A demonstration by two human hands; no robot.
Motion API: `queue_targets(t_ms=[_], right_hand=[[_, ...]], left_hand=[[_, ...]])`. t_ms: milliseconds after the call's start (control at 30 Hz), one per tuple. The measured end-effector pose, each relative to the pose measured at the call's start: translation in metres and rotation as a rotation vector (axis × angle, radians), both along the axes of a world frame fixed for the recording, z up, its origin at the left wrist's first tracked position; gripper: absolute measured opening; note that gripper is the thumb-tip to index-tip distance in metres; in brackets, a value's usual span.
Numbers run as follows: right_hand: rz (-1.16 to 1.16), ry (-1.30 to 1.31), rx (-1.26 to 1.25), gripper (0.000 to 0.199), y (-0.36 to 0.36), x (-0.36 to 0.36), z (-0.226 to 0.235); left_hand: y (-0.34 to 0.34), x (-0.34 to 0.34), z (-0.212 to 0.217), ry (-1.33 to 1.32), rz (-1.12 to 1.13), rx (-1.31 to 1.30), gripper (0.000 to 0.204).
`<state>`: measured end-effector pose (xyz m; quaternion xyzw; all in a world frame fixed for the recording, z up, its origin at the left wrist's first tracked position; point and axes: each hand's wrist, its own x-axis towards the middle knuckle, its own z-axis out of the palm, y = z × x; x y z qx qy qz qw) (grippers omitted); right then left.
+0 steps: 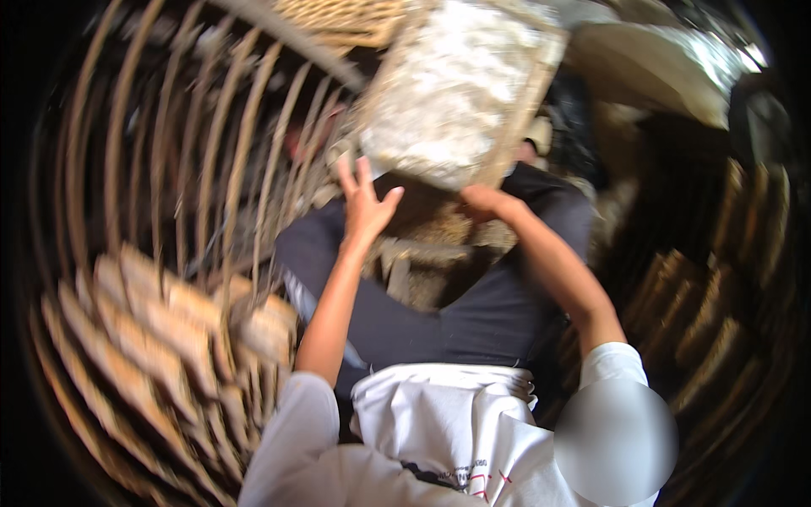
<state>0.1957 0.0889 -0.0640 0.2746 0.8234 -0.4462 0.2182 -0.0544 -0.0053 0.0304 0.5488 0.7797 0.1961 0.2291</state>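
A shallow wooden-framed tray (541,80) slants away in front of me, with white, fluffy-looking material (448,93) spread over it; motion blurs its surface. By the tray's near left corner, my left hand (367,207) is open, fingers spread and holding nothing. My right hand (487,201) is at the near right corner, its fingers curled closed against or just under the edge. What those fingers hold, if anything, is hidden. Between my dark-trousered legs, below the tray, is a wooden piece (399,275) amid brownish loose matter.
On the left stands a rack of thin curved sticks (160,144), with stacked wooden boards (152,338) below it. More stacked slats (701,313) are at the right. A woven lattice (346,21) lies at the far side, and a pale plastic sheet (667,72) at the far right.
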Motion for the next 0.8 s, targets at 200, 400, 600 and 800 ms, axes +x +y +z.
queue_targets(t_ms=[200,400,600,800], right_hand=[[-0.012,0.003,0.266,0.035,0.0,0.026,-0.015],[0.082,0.033,0.203,0.035,-0.019,0.009,-0.014],[0.123,-0.047,0.235,0.034,-0.011,0.013,-0.003],[0.218,0.012,0.25,0.033,0.002,0.013,-0.024]], left_hand=[[-0.161,0.007,0.13,-0.089,-0.03,0.217,0.052],[-0.397,0.025,0.125,-0.063,0.598,0.244,0.026],[-0.572,0.057,0.035,0.424,1.275,-0.479,0.065],[-0.731,0.063,-0.06,0.256,1.607,-0.559,0.089]])
